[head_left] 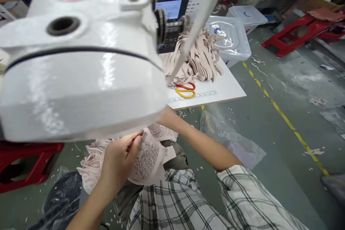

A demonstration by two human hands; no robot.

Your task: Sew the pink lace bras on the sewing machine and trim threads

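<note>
My left hand point(121, 158) pinches the upper edge of a pale pink lace bra point(149, 160), thumb and fingers pressed together. The bra hangs over my lap, with more of its lace bunched to the left of my wrist. A white sewing machine point(88, 86) fills the upper left and hides the needle area. My right hand point(165, 116) reaches in under the machine head at its right end. Only its back part shows; its fingers are hidden, so what it touches cannot be seen.
Scissors with red and yellow handles point(185, 90) lie on the white tabletop point(229, 88) beside a pile of beige fabric strips point(199, 57). Behind stand a control screen point(172, 9) and clear plastic bins point(229, 36). Red stools point(302, 30) and a plastic bag point(234, 142) are on the floor.
</note>
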